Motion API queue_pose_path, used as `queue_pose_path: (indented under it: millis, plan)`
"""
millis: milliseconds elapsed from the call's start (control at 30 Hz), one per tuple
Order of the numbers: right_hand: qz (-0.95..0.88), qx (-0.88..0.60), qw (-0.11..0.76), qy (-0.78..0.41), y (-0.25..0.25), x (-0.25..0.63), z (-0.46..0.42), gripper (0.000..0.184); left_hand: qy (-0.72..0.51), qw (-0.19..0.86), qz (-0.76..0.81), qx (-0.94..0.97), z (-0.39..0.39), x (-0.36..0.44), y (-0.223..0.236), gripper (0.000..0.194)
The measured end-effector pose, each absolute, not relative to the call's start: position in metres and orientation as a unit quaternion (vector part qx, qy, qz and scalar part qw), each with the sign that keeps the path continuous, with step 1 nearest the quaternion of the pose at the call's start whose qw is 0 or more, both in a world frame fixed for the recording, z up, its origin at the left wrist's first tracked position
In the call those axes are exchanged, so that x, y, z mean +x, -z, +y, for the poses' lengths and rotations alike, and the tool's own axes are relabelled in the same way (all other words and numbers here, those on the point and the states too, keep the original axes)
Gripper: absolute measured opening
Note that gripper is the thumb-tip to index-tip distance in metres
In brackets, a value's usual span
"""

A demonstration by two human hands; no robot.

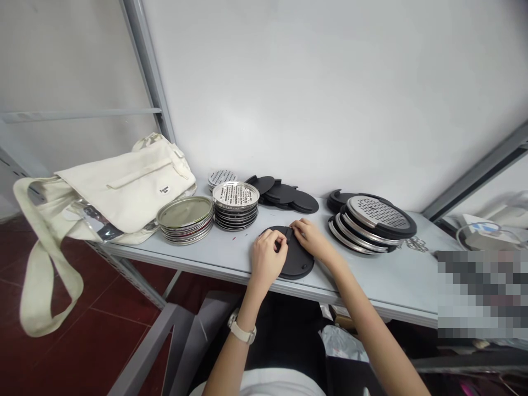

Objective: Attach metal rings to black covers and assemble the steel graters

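A black round plate (297,257) lies flat near the shelf's front edge, with a small knob or hole close to its near rim. My left hand (269,248) is curled over its left side, thumb and forefinger bent together; the fingertips are partly hidden. At the far right rim, my right hand (307,235) grips the plate with its fingers pressed together. A narrow raised black strip (289,233) shows between both hands.
To the left stand a stack of round metal lids (185,212), a stack of perforated metal discs (236,195) and a cream bag (127,187). More black plates (284,192) lie behind. On the right is a pile of grater discs in black holders (377,213), beside metal rings (416,245).
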State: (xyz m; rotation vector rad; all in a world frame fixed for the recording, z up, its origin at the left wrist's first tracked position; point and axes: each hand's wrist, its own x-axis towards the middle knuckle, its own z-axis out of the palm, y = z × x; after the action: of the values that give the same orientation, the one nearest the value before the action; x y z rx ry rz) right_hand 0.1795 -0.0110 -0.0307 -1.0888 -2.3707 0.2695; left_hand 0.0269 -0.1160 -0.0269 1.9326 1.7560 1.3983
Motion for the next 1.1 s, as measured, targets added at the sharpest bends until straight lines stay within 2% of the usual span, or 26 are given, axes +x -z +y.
queue_pose_path:
  millis: [1100]
  plan:
    - [-0.878, -0.402, 0.246, -0.087, 0.0307, 0.1796, -0.0123, 0.025, -0.477, 0.087, 0.586, 0.649, -0.1157, 0.0268, 0.0293, 0.011]
